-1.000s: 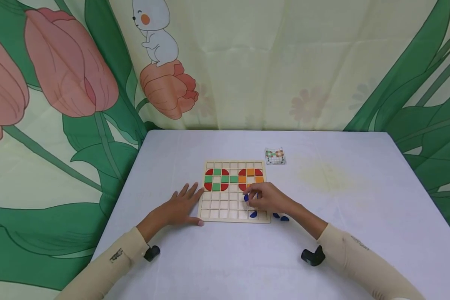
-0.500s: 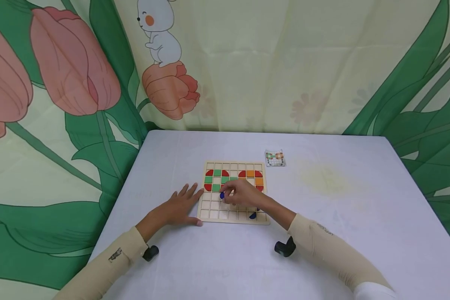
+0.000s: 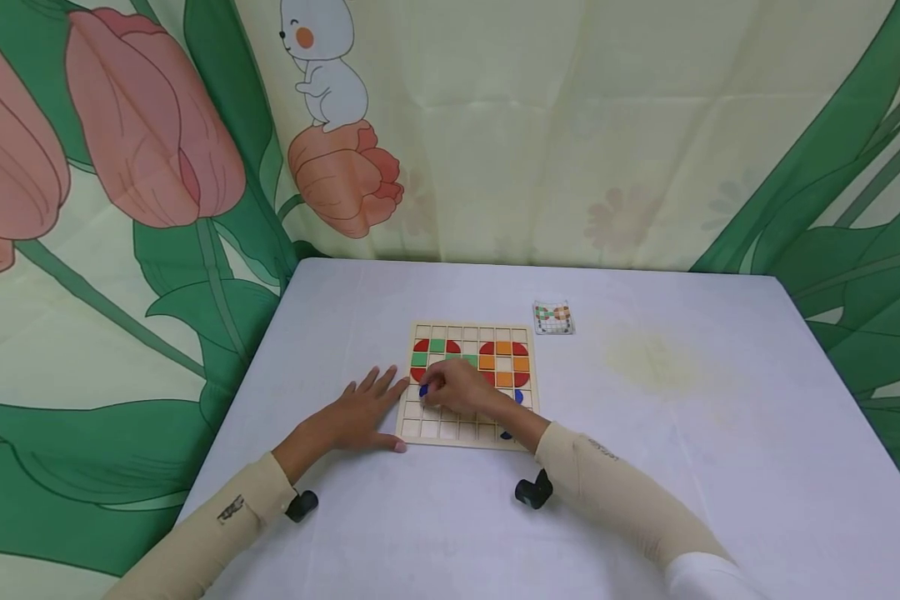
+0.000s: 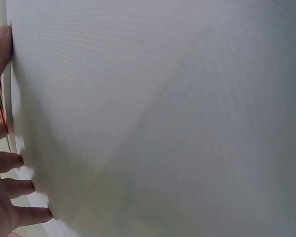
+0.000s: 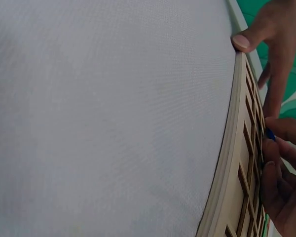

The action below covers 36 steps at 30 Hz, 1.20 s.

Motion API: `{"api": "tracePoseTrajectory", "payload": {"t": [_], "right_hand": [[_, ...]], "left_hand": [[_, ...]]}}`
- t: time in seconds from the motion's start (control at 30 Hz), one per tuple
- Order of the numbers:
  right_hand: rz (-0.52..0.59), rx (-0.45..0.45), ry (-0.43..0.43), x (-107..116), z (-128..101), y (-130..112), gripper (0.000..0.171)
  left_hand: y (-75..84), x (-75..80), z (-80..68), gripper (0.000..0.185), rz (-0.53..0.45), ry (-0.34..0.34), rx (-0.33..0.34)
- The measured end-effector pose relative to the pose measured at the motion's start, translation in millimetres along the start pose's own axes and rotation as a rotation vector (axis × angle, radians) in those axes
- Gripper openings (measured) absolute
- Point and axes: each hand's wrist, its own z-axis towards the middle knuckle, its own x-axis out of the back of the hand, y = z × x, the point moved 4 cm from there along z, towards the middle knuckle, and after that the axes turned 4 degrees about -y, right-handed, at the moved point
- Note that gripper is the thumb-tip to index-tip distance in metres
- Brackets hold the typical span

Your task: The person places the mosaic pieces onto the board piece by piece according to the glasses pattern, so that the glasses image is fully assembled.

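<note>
A wooden grid board [image 3: 465,431] lies on the white table, its upper rows holding red rounded-corner pieces and green and orange square pieces. My right hand [image 3: 457,386] pinches a small blue piece [image 3: 423,390] over the left column, just below the red and green group. In the right wrist view the same blue piece [image 5: 270,134] shows between thumb and finger, close to the grid. Flat and spread, my left hand [image 3: 356,412] rests on the table with fingertips and thumb at the board's left edge. Another blue piece [image 3: 519,397] sits in a cell at the right.
A further blue piece [image 3: 506,435] lies near the board's lower right, partly covered by my right forearm. Behind the board's right corner is a small card [image 3: 553,318] printed with a coloured grid pattern. A printed curtain [image 3: 540,167] hangs behind the table.
My right hand has moved left across the board with the blue piece, from the right side to the left column. The left hand stays in place.
</note>
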Motion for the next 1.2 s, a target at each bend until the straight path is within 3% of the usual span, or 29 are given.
{"api": "tracePoseTrajectory", "payload": {"t": [0.33,1.0,1.2], "right_hand": [[-0.100,-0.049,0.028,-2.4,0.4,-9.1,0.024],[-0.192,-0.027,0.065,-2.4,2.3,-15.6,0.021],[-0.157,-0.024,0.029,0.8,-3.2,-13.9,0.030]], "left_hand": [[-0.3,-0.6,1.3,0.109,0.008,-0.004,0.004],[0.0,0.6,1.5,0.110,0.011,-0.003,0.011],[-0.2,0.8,1.7,0.110,0.015,-0.012,0.016]]}}
